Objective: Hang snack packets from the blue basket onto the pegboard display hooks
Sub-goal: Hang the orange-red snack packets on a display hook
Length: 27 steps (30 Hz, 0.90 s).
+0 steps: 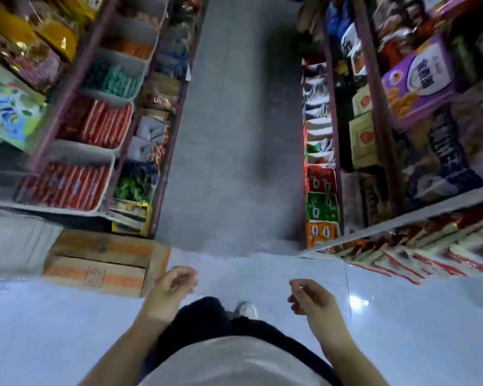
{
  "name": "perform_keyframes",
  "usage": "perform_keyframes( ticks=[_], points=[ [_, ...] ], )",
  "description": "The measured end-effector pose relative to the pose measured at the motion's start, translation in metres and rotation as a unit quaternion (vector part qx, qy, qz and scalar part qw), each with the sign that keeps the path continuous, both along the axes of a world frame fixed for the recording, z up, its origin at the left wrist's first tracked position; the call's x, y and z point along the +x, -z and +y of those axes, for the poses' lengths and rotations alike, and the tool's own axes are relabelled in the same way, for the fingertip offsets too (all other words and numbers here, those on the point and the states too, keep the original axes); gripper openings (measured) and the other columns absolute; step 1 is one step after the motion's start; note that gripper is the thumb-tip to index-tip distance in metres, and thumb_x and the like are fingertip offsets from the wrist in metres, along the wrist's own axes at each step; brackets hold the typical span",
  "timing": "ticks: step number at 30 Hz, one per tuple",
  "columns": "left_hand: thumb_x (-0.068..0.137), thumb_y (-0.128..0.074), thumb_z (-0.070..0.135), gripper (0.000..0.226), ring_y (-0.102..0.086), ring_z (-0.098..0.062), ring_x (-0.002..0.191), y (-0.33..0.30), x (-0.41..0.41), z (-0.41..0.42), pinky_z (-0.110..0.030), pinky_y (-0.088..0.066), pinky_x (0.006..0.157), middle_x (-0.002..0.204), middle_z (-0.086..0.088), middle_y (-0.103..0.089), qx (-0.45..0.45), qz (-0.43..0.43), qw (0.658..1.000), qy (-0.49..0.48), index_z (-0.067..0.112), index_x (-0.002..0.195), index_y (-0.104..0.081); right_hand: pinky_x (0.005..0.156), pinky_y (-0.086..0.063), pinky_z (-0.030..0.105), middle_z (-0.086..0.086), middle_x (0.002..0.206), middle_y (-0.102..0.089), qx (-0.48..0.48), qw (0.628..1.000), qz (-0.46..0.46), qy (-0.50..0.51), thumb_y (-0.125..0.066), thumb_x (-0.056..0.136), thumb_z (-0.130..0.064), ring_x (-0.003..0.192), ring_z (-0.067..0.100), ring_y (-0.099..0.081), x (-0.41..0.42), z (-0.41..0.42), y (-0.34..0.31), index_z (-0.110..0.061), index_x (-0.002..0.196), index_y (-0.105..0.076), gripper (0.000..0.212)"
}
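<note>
On the left, a shelving unit (76,112) is edging the aisle, its white trays (95,151) holding red stick packets (101,126) and green ones (112,79). A cardboard box (101,263) is sitting on the floor just below it. A grey aisle floor (234,121) is running open between the units, meeting glossy pale tiles (402,316) near the person. The left hand (170,288) is hanging with fingers loosely curled, holding nothing; the right hand (310,299) is doing likewise, well apart from it. On the right, shelves (374,135) are carrying boxed snacks, and red-and-white snack packets (418,254) are lining a lower rack. No blue basket or pegboard is showing.
</note>
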<state>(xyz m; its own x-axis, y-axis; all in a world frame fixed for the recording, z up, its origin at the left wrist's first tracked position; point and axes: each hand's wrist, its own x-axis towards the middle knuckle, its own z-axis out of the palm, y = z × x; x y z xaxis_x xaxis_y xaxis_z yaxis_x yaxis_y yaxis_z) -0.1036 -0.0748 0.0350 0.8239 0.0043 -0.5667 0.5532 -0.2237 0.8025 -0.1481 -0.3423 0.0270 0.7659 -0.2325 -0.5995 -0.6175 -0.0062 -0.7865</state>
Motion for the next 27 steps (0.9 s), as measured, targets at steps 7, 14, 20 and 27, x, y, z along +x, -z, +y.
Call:
perform_keyframes(
  ticks=[7,14,20,27],
  points=[
    [0.089,-0.058,0.002,0.019,-0.063,-0.001,0.067,-0.020,0.034,-0.025,-0.005,-0.046,0.065,0.074,0.005,-0.066,0.022,-0.025,0.999,-0.016,0.019,0.086,-0.065,0.059,-0.048,0.012,-0.002,0.065,-0.066,0.005,0.997,-0.022,-0.068,-0.055,0.093,-0.005,0.059,0.005,-0.061,0.062,-0.001,-0.022,-0.016,0.086,-0.068,0.019],
    [0.086,-0.061,0.014,0.020,-0.061,0.005,0.068,-0.019,0.154,-0.018,-0.008,-0.043,0.064,0.070,0.020,-0.067,0.071,-0.038,0.997,0.017,0.033,0.080,-0.064,0.059,-0.048,0.011,-0.005,0.065,-0.067,-0.007,0.992,-0.073,-0.106,-0.057,0.092,-0.005,0.060,0.002,-0.061,0.196,0.011,-0.030,-0.021,0.087,-0.068,0.020],
    [0.089,-0.062,0.014,0.018,-0.059,0.004,0.068,-0.030,0.299,-0.020,-0.008,-0.043,0.068,0.071,0.023,-0.065,0.007,-0.060,0.991,0.116,0.030,0.081,-0.064,0.053,-0.042,0.009,-0.003,0.062,-0.066,-0.002,0.998,-0.059,-0.031,-0.059,0.091,-0.007,0.056,0.003,-0.058,0.313,0.019,-0.041,-0.021,0.085,-0.070,0.018],
    [0.089,-0.060,0.009,0.025,-0.057,0.000,0.068,-0.027,0.480,-0.042,-0.017,-0.045,0.072,0.068,0.019,-0.064,-0.026,-0.073,0.985,0.154,0.032,0.079,-0.064,0.057,-0.046,0.008,-0.004,0.061,-0.068,-0.014,0.998,-0.055,0.032,-0.057,0.091,0.000,0.055,0.000,-0.059,0.446,0.003,-0.038,-0.015,0.084,-0.068,0.020]
  ],
)
